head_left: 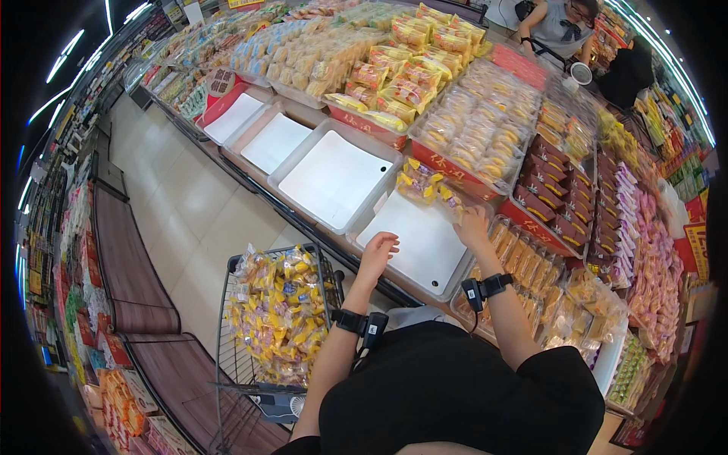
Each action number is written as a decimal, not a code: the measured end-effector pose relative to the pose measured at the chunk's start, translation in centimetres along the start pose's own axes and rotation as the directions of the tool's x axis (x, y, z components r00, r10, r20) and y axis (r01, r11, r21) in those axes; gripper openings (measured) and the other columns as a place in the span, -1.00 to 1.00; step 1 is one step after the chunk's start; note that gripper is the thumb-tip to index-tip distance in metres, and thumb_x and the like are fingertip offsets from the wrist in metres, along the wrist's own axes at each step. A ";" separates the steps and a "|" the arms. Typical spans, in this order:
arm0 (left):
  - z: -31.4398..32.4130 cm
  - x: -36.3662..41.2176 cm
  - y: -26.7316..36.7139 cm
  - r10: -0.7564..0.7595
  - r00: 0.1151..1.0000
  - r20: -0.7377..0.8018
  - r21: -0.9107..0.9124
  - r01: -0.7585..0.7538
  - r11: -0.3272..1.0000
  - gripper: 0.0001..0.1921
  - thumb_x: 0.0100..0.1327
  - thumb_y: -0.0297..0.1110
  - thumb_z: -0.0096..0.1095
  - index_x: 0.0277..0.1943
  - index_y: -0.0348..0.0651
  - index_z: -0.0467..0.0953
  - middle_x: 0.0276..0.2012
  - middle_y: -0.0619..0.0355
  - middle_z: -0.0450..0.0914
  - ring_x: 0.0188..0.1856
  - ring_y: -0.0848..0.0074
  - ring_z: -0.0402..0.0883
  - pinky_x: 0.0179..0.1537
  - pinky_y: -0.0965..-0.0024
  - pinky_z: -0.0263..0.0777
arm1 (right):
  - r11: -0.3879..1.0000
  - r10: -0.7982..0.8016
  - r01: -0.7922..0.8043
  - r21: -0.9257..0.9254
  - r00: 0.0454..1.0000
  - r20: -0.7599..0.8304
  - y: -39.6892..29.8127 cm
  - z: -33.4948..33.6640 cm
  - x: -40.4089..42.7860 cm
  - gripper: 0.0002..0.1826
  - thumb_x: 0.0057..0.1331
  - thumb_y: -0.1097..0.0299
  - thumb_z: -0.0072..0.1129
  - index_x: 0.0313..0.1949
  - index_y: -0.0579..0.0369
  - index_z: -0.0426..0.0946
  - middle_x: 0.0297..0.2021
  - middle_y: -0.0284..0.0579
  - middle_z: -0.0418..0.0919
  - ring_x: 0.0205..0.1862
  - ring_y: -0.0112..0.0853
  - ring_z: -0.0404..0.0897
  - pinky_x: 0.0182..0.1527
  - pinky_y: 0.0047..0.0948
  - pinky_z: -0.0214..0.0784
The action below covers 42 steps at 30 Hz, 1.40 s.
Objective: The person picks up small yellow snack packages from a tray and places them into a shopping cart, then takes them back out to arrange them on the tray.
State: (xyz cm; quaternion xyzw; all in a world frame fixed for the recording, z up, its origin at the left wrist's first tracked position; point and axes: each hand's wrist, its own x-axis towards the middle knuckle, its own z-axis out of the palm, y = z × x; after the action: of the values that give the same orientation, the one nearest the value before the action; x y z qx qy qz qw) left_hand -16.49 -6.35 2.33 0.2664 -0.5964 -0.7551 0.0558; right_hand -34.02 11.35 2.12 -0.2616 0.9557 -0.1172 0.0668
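Note:
My right hand (473, 228) has its fingers on the near end of a clear-wrapped snack packet with yellow ends (451, 200), at the far right corner of a shallow plastic tray. Beside that packet, several like packets (418, 181) lie along the tray's far edge. A white liner sheet (412, 242) with a dark round hole covers the tray's floor. Over the near left edge of the tray hangs my left hand (380, 255), empty, its fingers loosely curled and apart. Dark devices are strapped to both wrists.
To my left stands a wire shopping cart (327, 278) heaped with similar yellow packets (276, 313). Trays with white liners (335, 179) continue leftward. Red-fronted bins of wrapped cakes (472, 122) and brown packets (549, 187) rise behind. A person (560, 34) is at the far right.

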 end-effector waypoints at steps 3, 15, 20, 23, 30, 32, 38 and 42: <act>-0.1 -0.1 0.0 0.016 1.000 -0.002 0.009 -0.016 1.000 -0.78 0.19 -0.35 -0.12 -0.16 -0.21 0.43 -0.25 0.14 0.52 -0.22 0.53 0.49 -0.20 0.52 0.30 | 0.986 -0.109 0.107 0.126 0.994 0.005 -0.6 -1.9 -0.6 -0.60 0.02 0.29 0.16 -0.13 0.18 0.46 -0.03 -0.04 0.40 0.06 -0.15 0.27 0.02 -0.11 0.15; -3.4 -2.3 -1.8 0.027 0.937 -0.347 -0.443 -0.189 0.876 -0.68 0.31 -0.19 -0.19 0.01 -0.19 0.25 -0.29 0.18 0.44 -0.31 0.57 0.47 -0.34 0.55 0.34 | 0.469 -0.695 0.250 0.847 0.696 0.179 -10.9 -6.4 -4.6 -0.63 0.14 0.44 0.10 -0.01 0.08 0.43 0.00 -0.11 0.38 -0.01 -0.39 0.39 0.04 -0.46 0.26; -8.0 -5.6 -4.0 -0.045 0.785 -0.618 -0.413 -0.275 0.868 -0.77 0.31 -0.28 -0.17 -0.08 -0.19 0.32 -0.23 0.20 0.45 -0.24 0.59 0.47 -0.21 0.49 0.36 | 0.494 -0.787 0.264 0.828 0.540 0.298 -15.3 -2.8 -5.1 -0.58 0.14 0.39 0.12 0.03 0.10 0.38 -0.09 -0.13 0.42 -0.06 -0.41 0.41 -0.01 -0.48 0.28; -9.6 -8.0 -5.5 0.015 0.612 -0.790 -0.246 -0.340 0.907 -0.74 0.30 -0.27 -0.15 -0.07 -0.23 0.33 -0.20 0.17 0.44 -0.19 0.57 0.43 -0.18 0.50 0.32 | 0.590 -0.797 0.335 0.735 0.389 0.462 -18.3 -1.1 -5.7 -0.51 0.14 0.32 0.13 0.07 0.13 0.33 -0.22 -0.12 0.43 -0.15 -0.41 0.42 -0.11 -0.48 0.30; -12.7 -14.1 -9.4 -0.124 0.428 -0.895 -0.278 -0.318 0.906 -0.69 0.26 -0.34 -0.08 0.03 -0.28 0.26 -0.19 0.08 0.41 -0.17 0.53 0.39 -0.15 0.50 0.27 | 0.336 -0.918 0.691 0.640 0.088 0.387 -24.4 4.3 -8.8 -0.45 0.10 0.33 0.12 0.08 0.23 0.26 -0.09 0.08 0.37 -0.04 -0.17 0.38 0.03 -0.33 0.19; -13.4 -15.6 -9.6 -0.115 0.353 -0.928 -0.244 -0.347 0.906 -0.66 0.26 -0.35 -0.08 0.06 -0.28 0.24 -0.17 0.06 0.41 -0.17 0.52 0.39 -0.15 0.50 0.27 | 0.273 -0.952 0.644 0.714 0.073 0.298 -26.0 4.9 -9.3 -0.41 0.10 0.34 0.11 0.12 0.22 0.20 -0.03 0.10 0.31 0.02 -0.16 0.32 0.07 -0.32 0.15; -14.6 -17.8 -6.9 0.003 0.145 -0.989 -0.057 -0.407 0.911 -0.48 0.25 -0.17 -0.08 0.21 -0.20 0.11 -0.02 0.06 0.35 0.00 0.44 0.35 -0.10 0.36 0.26 | 0.143 -0.989 0.711 0.689 0.118 0.084 -26.8 5.2 -9.5 -0.24 0.10 0.31 0.11 0.25 0.07 -0.07 0.16 0.17 0.07 0.19 -0.03 0.13 0.18 -0.32 0.02; -13.7 -17.0 -6.9 -0.137 0.307 -0.942 -0.246 -0.349 0.904 -0.54 0.21 -0.27 -0.12 0.16 -0.19 0.18 0.00 0.02 0.35 0.00 0.41 0.36 -0.10 0.35 0.27 | 0.306 -0.952 0.660 0.687 0.186 0.244 -23.8 5.3 -7.6 -0.36 0.12 0.32 0.11 0.19 0.09 0.10 0.16 0.06 0.09 0.13 -0.12 0.20 0.14 -0.35 0.08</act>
State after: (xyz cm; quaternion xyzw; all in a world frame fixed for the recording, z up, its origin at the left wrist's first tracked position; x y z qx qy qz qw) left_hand 6.08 -9.52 -0.39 0.5976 -0.2943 -0.5545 0.4988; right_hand -14.98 -5.65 3.65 -0.7387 0.5142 -0.2483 0.3581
